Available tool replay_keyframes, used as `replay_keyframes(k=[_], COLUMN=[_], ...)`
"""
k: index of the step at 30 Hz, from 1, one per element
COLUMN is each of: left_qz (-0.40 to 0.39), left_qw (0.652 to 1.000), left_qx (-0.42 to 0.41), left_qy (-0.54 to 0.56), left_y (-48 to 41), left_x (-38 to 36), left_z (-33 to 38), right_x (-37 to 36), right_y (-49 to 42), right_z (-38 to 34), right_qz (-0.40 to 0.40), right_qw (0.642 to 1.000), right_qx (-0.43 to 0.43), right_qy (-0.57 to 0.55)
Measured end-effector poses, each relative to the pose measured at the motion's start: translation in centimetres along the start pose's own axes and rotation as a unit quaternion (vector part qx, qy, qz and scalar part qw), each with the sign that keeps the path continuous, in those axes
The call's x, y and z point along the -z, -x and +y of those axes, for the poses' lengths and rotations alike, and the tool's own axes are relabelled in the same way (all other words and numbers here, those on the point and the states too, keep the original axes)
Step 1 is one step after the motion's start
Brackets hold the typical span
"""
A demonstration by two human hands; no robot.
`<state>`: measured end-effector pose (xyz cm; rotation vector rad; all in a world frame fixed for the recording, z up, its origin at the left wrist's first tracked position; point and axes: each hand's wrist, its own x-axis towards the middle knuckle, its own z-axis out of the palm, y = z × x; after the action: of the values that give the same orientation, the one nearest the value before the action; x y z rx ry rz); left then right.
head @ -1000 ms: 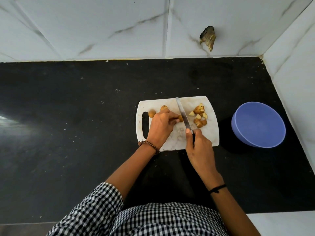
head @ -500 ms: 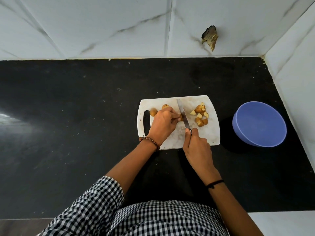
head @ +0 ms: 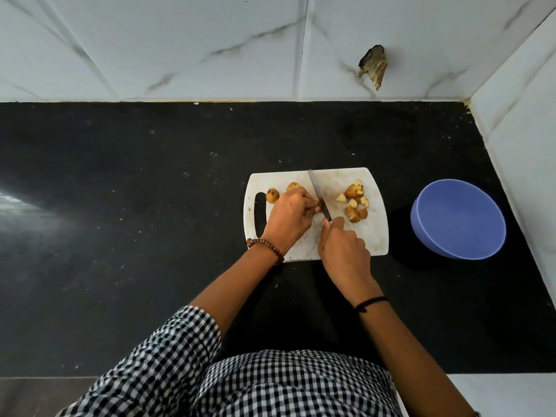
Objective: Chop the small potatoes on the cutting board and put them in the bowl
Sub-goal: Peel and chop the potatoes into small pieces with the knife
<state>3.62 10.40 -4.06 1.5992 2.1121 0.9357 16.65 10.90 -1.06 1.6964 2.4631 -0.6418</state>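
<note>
Two whole potatoes (head: 272,195) wait on the far-left side of the left hand (head: 288,218), up by the slot handle of the white cutting board (head: 371,236). A third, the potato being cut (head: 316,208), is mostly hidden. The left fingertips are curled down and pinching it against the board, right up against the blade.

The right hand (head: 343,251) is wrapped round the handle of the knife (head: 319,195). The handle itself is buried in the fist, and only the steel shows.

What the coming cut turns on, by my reading, is the blade's long axis. It runs away from the body, tip leaning a touch left, and it passes just to the right of the left fingertips. The gap between fingers and edge looks very slim.

On the far side of the blade from the left hand lies the heap of chopped pieces (head: 355,204), just ahead of the right hand.

The blue bowl (head: 460,219) sits off the board on the black counter (head: 150,236), out to the right of the right hand and apart from the board's edge. No potato shows in it. That makes the right hand the nearer one for the transfer, though it is busy with the knife.

As for brands, labels or writing, nothing readable shows on the board, bowl or blade.
</note>
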Motion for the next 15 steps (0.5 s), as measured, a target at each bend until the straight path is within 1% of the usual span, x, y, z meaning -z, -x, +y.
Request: replay_keyframes(k=[4, 12, 15], left_qz=[0.008, 0.02, 0.016], left_qw=[1.0, 1.0, 1.0], left_qx=[-0.008, -0.003, 0.001], left_qy=[-0.005, -0.013, -0.021], left_y=[-0.1, 0.2, 0.3], left_x=[-0.1, 0.2, 0.4], left_z=[-0.2, 0.1, 0.2], right_x=[0.4, 1.9, 2.8], right_y=[1.6, 4.8, 5.1], right_z=[0.7, 2.2, 2.4], right_qz=[-0.032, -0.036, -0.067], right_qw=[0.999, 0.998, 0.997], right_qx=[-0.015, -0.011, -0.02], right_qy=[0.013, 0.046, 0.044])
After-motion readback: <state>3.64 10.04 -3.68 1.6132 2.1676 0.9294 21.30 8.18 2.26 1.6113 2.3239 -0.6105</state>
